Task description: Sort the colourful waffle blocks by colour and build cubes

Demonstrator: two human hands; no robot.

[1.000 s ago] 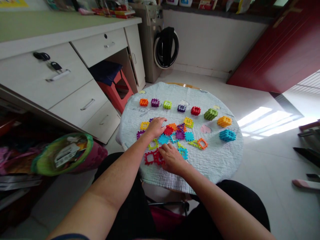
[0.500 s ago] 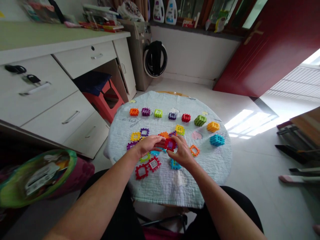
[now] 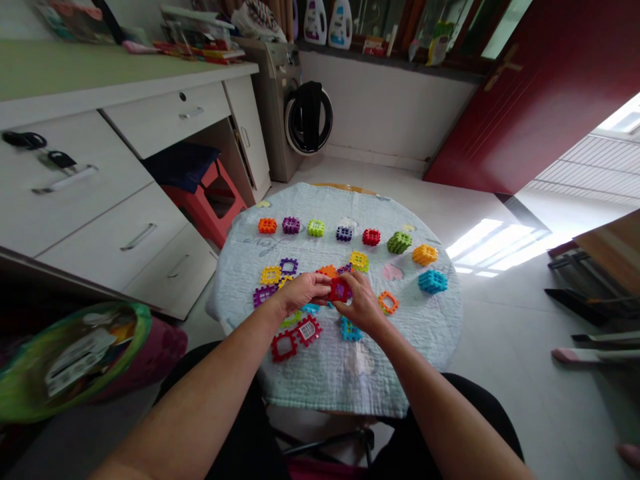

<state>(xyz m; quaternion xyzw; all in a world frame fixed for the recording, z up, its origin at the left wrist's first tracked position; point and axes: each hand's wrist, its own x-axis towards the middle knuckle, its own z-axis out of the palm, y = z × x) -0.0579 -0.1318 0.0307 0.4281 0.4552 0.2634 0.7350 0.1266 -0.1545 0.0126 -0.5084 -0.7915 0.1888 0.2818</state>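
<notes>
Over the middle of the table, my right hand point(image 3: 361, 301) grips a red toothed square building block point(image 3: 340, 289) with an open centre. My left hand point(image 3: 306, 293) has its fingers bent together at the left edge of that block, gripping it there. Loose flat blocks lie around and below the hands: red blocks point(image 3: 296, 338) at the near left, a blue block point(image 3: 351, 329) close to my right wrist, an orange frame point(image 3: 388, 303) to the right. Yellow point(image 3: 271, 275) and purple blocks point(image 3: 264, 295) sit left of my left hand, and a yellow one point(image 3: 359, 260) beyond my right.
Block stacks in separate colours curve along the far side, from the orange stack point(image 3: 267, 226) to the blue stack point(image 3: 433, 281). A pale cloth point(image 3: 320, 393) covers the round table. At left stand white drawers point(image 3: 120, 227) and a bin point(image 3: 145, 333); a washing machine point(image 3: 280, 107) is behind.
The fingers of my left hand, straighter before, have closed in on the left edge of the red block. My right hand keeps its grip; the blocks on the table stay put.
</notes>
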